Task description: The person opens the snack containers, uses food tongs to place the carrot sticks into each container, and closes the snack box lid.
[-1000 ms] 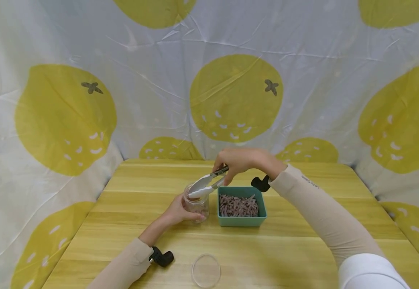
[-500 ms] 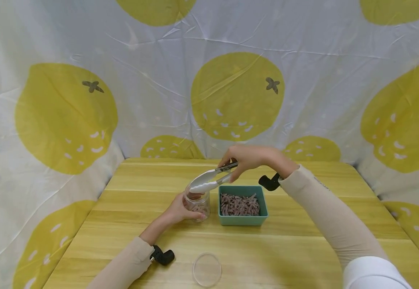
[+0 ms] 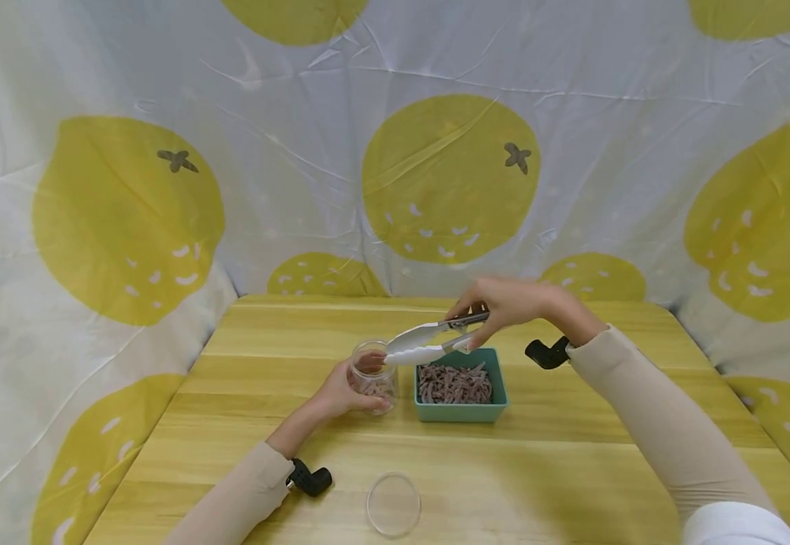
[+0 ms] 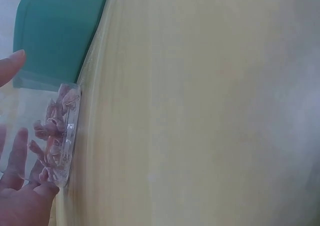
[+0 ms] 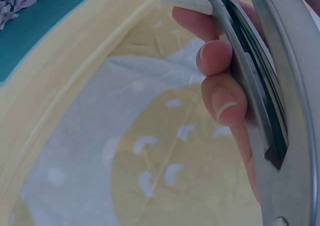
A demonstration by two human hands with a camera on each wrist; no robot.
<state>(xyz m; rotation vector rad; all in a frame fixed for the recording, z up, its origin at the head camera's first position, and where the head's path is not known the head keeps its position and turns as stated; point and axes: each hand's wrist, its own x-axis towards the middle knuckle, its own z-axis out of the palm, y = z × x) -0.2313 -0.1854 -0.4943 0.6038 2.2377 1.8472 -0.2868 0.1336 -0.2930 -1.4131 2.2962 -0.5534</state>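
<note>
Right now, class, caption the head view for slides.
Left hand grips a clear jar beside a teal box; right hand holds tongs near the jar.

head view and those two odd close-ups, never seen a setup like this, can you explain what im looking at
There's no robot here: these are a person's bare hands. The wide picture comes from a camera on the head, looking forward and down; the two close-ups come from cameras worn on the wrists, one for each hand.

The left hand holds a clear jar with some pinkish strips inside. The right hand grips metal tongs, their pale tips at the jar's mouth.

On the wooden table, a teal box holds more strips, and nearer the person lies a clear round disc, perhaps a lid. Behind hangs lemon-patterned cloth.
</note>
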